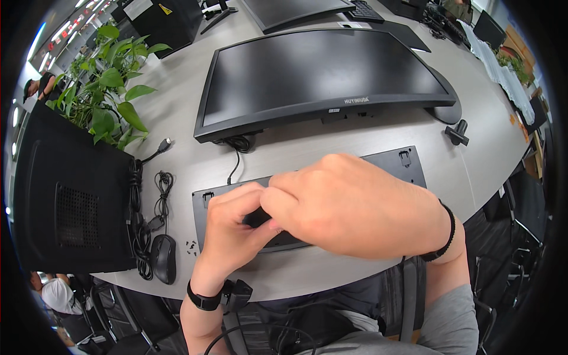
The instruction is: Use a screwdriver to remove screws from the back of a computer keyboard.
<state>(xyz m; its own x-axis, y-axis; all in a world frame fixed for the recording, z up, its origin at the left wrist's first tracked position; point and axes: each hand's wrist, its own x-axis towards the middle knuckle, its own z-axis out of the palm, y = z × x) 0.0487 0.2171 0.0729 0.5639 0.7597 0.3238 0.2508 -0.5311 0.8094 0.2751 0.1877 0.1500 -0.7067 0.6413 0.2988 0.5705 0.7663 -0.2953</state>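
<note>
A black keyboard (pixel 397 162) lies face down on the desk, its two folded feet showing near the far corners and its cable leading from the far edge. Above its middle, my left hand (pixel 228 228) and my right hand (pixel 331 207) meet at the fingertips. Both are closed in a pinch, thumbs and forefingers touching. Whatever they hold, if anything, is covered by the fingers. My right hand hides much of the keyboard. Just left of the keyboard, several tiny black screws (pixel 191 247) lie loose.
A black monitor (pixel 325 77) stands beyond the keyboard. On the left are a black computer case (pixel 77 207), coiled cables (pixel 137 231), a mouse (pixel 163 260) and a leafy plant (pixel 106 112). A small black clip-like part (pixel 457 134) lies at right. Chairs stand beyond the desk edge.
</note>
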